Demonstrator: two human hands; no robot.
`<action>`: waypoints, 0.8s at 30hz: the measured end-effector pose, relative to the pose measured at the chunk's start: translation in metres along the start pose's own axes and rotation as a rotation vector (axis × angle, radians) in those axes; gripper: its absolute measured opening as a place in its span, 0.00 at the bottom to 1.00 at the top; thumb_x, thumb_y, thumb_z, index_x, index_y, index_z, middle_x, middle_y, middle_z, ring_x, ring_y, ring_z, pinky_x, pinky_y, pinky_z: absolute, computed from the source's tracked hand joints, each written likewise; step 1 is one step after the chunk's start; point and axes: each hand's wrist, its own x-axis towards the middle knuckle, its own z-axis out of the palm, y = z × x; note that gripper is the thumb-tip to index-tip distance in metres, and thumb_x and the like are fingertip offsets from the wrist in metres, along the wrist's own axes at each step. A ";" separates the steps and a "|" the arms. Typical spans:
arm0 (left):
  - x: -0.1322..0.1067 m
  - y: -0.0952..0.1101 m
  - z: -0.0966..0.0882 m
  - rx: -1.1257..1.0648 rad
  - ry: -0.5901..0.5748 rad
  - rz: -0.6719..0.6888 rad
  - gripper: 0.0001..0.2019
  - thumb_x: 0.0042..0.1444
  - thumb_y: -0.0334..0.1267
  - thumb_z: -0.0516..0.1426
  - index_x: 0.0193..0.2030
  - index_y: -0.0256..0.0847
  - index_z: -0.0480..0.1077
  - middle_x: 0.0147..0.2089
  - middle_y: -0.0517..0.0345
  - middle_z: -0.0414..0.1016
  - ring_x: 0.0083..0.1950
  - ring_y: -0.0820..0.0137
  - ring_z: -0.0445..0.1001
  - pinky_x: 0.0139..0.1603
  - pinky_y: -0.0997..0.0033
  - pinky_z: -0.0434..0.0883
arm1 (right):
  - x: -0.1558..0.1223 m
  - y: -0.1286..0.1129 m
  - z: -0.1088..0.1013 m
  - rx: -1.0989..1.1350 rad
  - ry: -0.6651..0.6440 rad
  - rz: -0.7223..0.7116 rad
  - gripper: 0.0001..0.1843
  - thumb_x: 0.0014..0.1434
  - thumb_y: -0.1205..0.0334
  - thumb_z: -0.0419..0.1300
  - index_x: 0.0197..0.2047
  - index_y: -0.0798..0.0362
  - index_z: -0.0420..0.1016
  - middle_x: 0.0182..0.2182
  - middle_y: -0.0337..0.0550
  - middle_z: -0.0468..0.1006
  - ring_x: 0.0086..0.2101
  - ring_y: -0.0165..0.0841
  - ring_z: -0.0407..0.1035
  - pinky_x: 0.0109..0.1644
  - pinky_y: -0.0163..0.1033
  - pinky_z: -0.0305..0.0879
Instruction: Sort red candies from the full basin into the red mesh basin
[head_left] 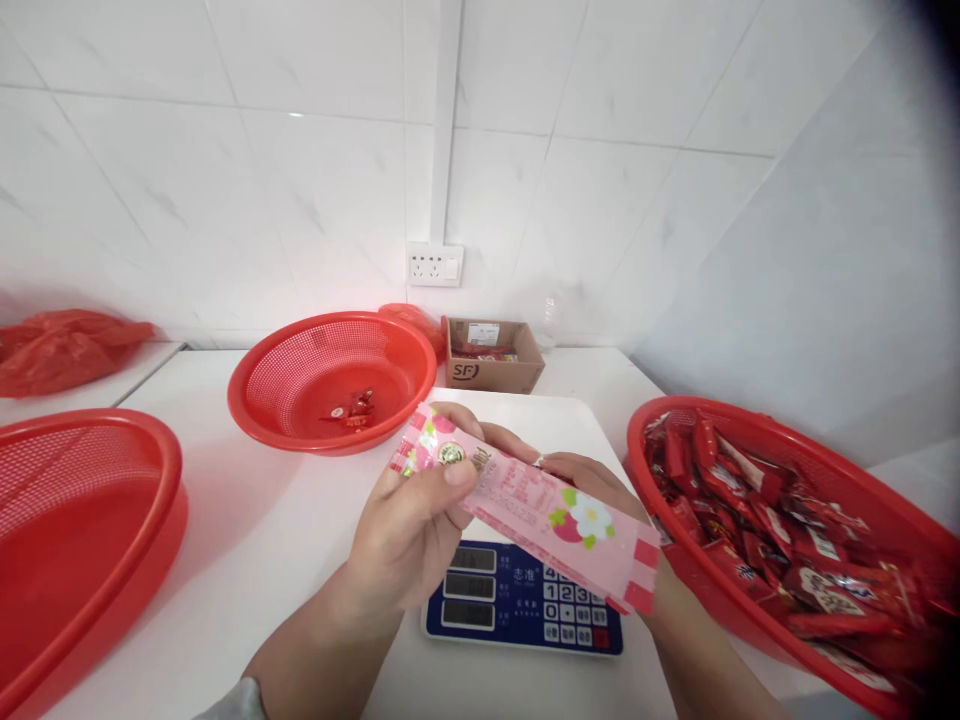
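Observation:
A long pink plastic packet point(525, 500), printed with strawberries and a white flower, is held slanted above a digital scale point(525, 610). My left hand point(420, 510) is closed on the packet's left part, thumb on the front and fingers behind. Behind the packet's upper edge, my right hand point(589, 475) has its fingers curled against it, partly hidden from view. The two hands' fingertips come close together at that edge. Part of the scale's blue keypad and display panel shows under the packet; its white platform lies behind the hands.
A red basket point(757, 415) full of red-wrapped snacks stands at right. Another red basket point(262, 370), at back left, holds a few red packets. A third basket point(161, 450) is at far left. A cardboard box point(495, 372) and red plastic bag point(67, 350) are near the wall.

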 end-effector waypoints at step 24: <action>-0.002 -0.001 -0.003 0.076 -0.001 -0.009 0.04 0.58 0.33 0.60 0.40 0.42 0.70 0.42 0.60 0.78 0.41 0.75 0.75 0.44 0.78 0.73 | -0.015 -0.099 -0.022 1.546 -0.943 0.842 0.28 0.40 0.36 0.69 0.22 0.56 0.74 0.13 0.38 0.74 0.10 0.22 0.62 0.10 0.21 0.54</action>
